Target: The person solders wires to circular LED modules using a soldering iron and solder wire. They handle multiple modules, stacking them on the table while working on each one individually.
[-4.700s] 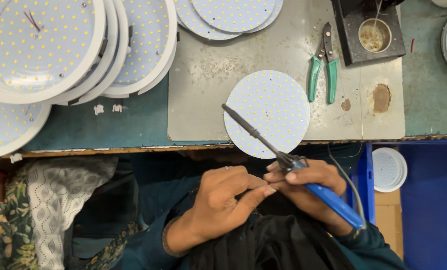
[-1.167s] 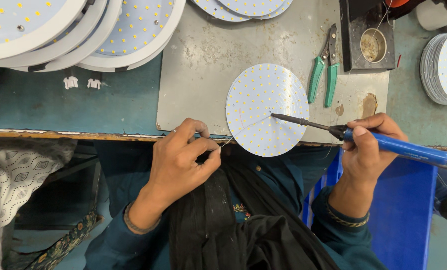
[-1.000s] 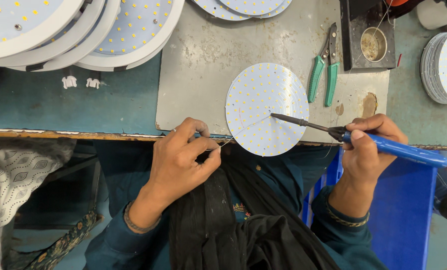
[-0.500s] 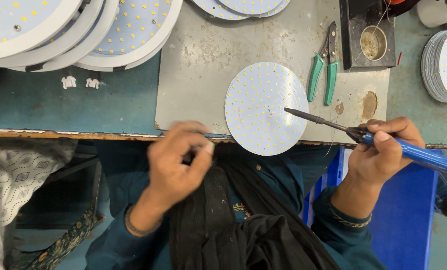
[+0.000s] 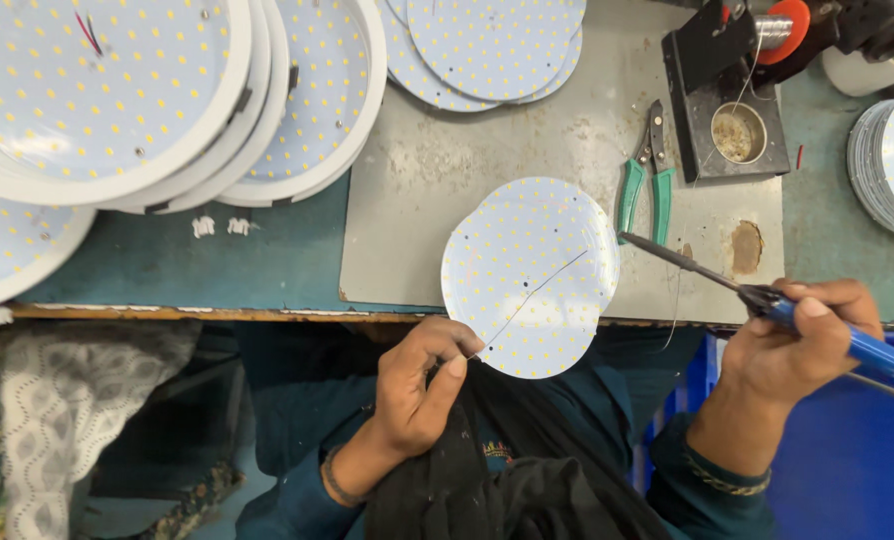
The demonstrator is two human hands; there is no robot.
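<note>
Two hands at work over one round LED board point(image 5: 530, 275), which lies flat on the grey mat point(image 5: 417, 200) w/ its near edge overhanging the bench. Left hand point(image 5: 417, 385) sits just below the board's lower-left rim, fingers pinched shut on a thin wire point(image 5: 537, 290) that runs diagonally up-right across the board face. Right hand point(image 5: 802, 345) is off to the right, fist closed round the blue-handled soldering iron point(image 5: 767, 300); its long axis points up-left, tip just beside the board's right edge, prob. not touching. Left hand is nearer the board. Green pliers point(image 5: 645, 185) lie just beyond.
</note>
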